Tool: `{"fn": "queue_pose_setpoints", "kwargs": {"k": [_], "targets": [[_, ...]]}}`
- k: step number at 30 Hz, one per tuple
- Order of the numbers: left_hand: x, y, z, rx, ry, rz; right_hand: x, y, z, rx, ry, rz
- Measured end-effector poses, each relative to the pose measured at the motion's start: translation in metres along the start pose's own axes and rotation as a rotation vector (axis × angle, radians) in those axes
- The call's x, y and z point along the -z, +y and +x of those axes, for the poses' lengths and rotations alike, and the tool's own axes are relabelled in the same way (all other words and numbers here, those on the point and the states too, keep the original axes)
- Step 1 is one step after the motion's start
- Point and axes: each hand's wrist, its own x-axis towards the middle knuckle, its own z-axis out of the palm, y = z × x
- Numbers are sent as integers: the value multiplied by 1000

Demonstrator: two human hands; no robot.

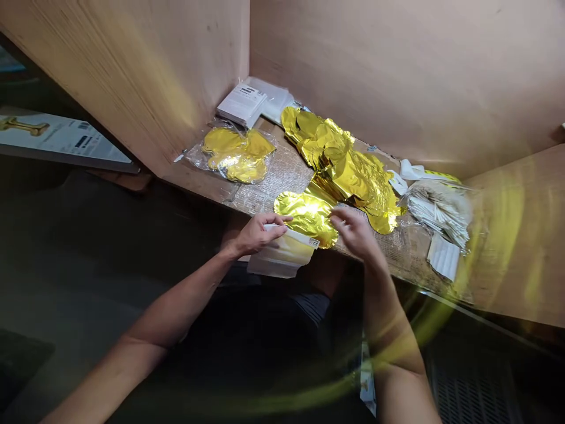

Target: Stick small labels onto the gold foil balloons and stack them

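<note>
My left hand (pixel 262 234) is closed in a pinch on the top edge of a clear plastic bag (pixel 282 259), which hangs over the table's front edge and bears a small CE label (pixel 313 242). Just behind the bag lies a flat gold foil balloon (pixel 306 215) with rounded ends, close to my left fingertips. My right hand (pixel 354 231) is at the balloon's right side, slightly blurred, its fingers curled together; what they hold, if anything, is hidden. Behind both hands spreads a heap of gold foil balloons (pixel 342 162).
At the left sits a clear packet of folded gold foil (pixel 241 153), with a stack of printed cards (pixel 242 104) behind it. To the right lie a bag of white sticks (pixel 436 209) and a white ribbed piece (pixel 443 257). Wooden panels (pixel 397 70) enclose the table.
</note>
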Motion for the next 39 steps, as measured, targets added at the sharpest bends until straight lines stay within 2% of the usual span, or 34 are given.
{"fn": "queue_pose_setpoints", "kwargs": {"k": [1,2,3,5,7,9,12,15,17,19,23,26,28,30,33,36,39], "targets": [[2,0,0,2,14,-22,-19,-10,-13,58,-146,104],[4,-1,0,4,21,-40,-35,-18,-24,104,-218,179],[5,-3,-1,10,21,-54,-48,-24,-33,134,-229,222],[7,-8,-1,34,17,-80,-64,-28,-43,189,-134,224],[9,-12,-2,78,28,-101,-68,-25,-47,271,-36,150],[11,-13,-2,132,58,-119,-66,-21,-47,400,7,23],[14,-8,-3,188,83,-144,-61,-19,-46,591,6,-167],[17,2,-6,179,78,-145,-59,-23,-46,676,-33,-232],[18,5,-8,174,84,-139,-60,-27,-47,657,-57,-198],[19,5,-9,180,94,-140,-63,-31,-48,578,-64,-96],[26,1,-10,160,58,-44,-69,-37,-48,264,-138,240],[30,8,-11,12,33,287,-74,-39,-45,71,-205,451],[28,19,-13,-143,44,530,-77,-42,-42,36,-207,494],[22,31,-13,-251,-36,666,-80,-46,-40,40,-216,491],[9,39,-11,-210,-217,655,-83,-51,-41,36,-202,489],[2,38,-7,-98,-223,518,-83,-52,-45,-9,-187,516],[2,34,-4,-73,-229,416,-82,-51,-49,-44,-200,520]]}}
